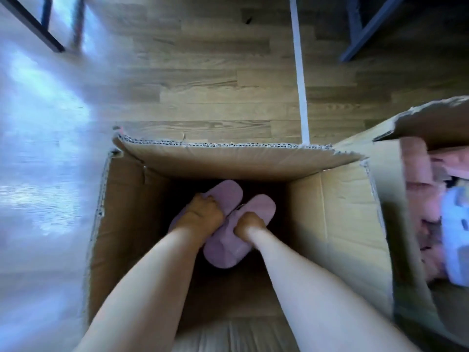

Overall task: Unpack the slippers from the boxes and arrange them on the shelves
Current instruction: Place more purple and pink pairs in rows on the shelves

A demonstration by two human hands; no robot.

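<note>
Both my arms reach down into an open cardboard box point(132, 199) on the wooden floor. Two pale purple slippers lie deep inside it, side by side. My left hand point(203, 212) grips the left slipper point(227, 193) along its edge, fingers curled over it. My right hand point(250, 223) grips the right slipper point(228, 247) near its middle. The bottom of the box around the slippers is dark.
A second open cardboard box point(385, 189) stands at the right, holding pink and light blue slippers point(454, 224). A white strip point(300, 80) runs along the floor beyond the box. Dark furniture legs point(38, 29) stand at the far left and far right.
</note>
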